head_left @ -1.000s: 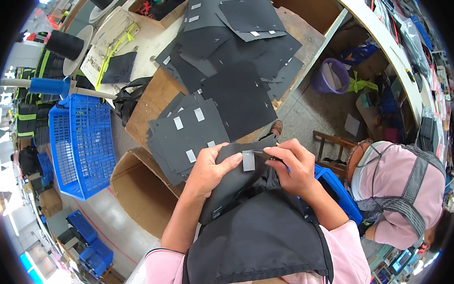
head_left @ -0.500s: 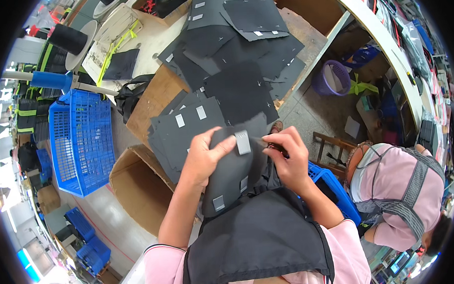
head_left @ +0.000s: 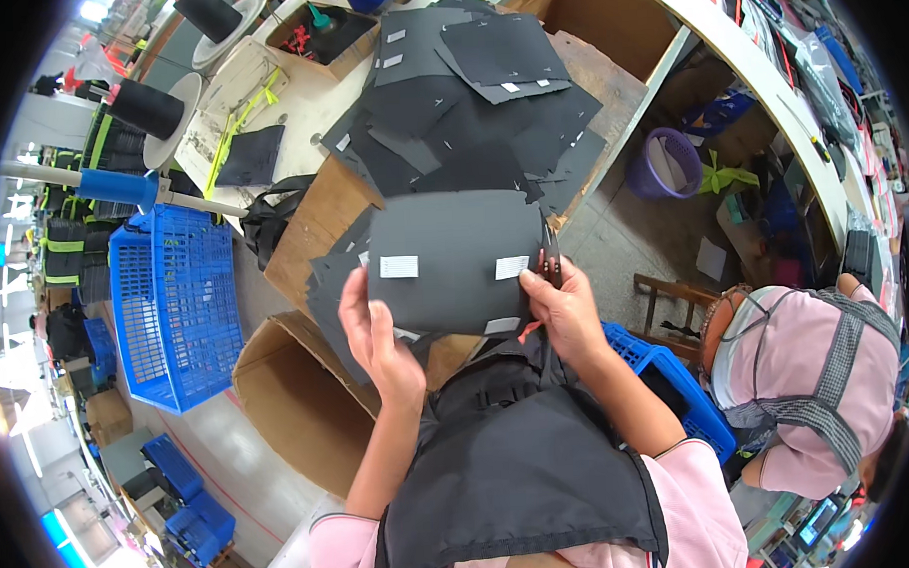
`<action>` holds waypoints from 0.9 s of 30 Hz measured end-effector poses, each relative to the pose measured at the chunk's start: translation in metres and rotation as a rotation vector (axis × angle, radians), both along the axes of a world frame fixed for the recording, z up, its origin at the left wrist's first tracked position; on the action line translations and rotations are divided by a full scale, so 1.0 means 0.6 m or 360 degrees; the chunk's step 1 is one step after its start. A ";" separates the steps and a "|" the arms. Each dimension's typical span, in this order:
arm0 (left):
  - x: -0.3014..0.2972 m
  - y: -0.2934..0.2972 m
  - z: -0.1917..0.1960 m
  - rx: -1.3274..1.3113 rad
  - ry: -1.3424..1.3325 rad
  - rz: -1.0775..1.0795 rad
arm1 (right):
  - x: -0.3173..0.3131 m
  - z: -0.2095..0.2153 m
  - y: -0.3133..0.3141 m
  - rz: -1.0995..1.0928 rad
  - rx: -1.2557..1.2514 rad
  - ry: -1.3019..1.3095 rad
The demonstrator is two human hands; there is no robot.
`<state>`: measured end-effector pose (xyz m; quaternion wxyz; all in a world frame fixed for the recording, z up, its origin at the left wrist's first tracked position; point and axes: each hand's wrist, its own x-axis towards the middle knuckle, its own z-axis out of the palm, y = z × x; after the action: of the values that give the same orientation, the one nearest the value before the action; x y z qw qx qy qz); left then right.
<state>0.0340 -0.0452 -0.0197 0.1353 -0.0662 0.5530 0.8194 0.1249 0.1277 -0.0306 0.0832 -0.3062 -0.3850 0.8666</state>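
Note:
A black fabric panel (head_left: 453,239) with several white labels faces me over my lap. My right hand (head_left: 566,315) pinches its lower right edge, the thumb lying by a white label. A dark, narrow-bladed tool that looks like thread snips (head_left: 553,253) sticks up from the same hand, beside the panel. My left hand (head_left: 385,349) is at the panel's lower left edge, fingers stretched and thumb apart; whether it touches the panel I cannot tell. Beyond lies a pile of similar black panels (head_left: 499,112), many with white labels or marks.
The pile rests on a wooden board (head_left: 302,224). An open cardboard box (head_left: 278,390) and a blue crate (head_left: 180,304) stand to the left. At right are a purple basket (head_left: 663,164), another blue crate (head_left: 715,430) close to my elbow, and a person in pink (head_left: 798,372).
The panel has turned from a tilted, folded position to lie broad and facing me. My left hand has let go of its top and moved down its left side. My right hand now grips its edge.

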 end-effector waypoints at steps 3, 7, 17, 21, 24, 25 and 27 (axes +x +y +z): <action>-0.009 -0.006 0.014 -0.1065 0.1162 0.0052 | -0.007 0.008 0.025 0.0281 0.0614 -0.0038; -0.041 0.035 0.068 -0.1123 0.1149 -0.1034 | -0.017 0.071 0.037 0.0846 0.0993 0.0097; 0.001 0.038 0.042 -0.0356 -0.0324 -0.1148 | 0.027 0.079 -0.012 0.0334 0.1633 -0.0016; 0.006 0.038 0.039 -0.0349 -0.0344 -0.1041 | 0.063 0.070 -0.024 0.0167 0.2308 0.0031; 0.012 0.040 0.041 -0.0374 -0.0321 -0.1026 | 0.066 0.067 -0.028 0.0226 0.2518 0.0066; 0.013 0.041 0.042 -0.0374 -0.0321 -0.1026 | 0.064 0.067 -0.028 0.0217 0.2563 0.0080; 0.015 0.042 0.044 -0.0342 -0.0361 -0.0994 | 0.064 0.066 -0.028 0.0209 0.2606 0.0096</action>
<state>0.0427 -0.0203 0.0066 0.4325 0.0016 0.6111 0.6629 0.1633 0.1109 0.0088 0.2398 -0.1019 -0.9101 0.3221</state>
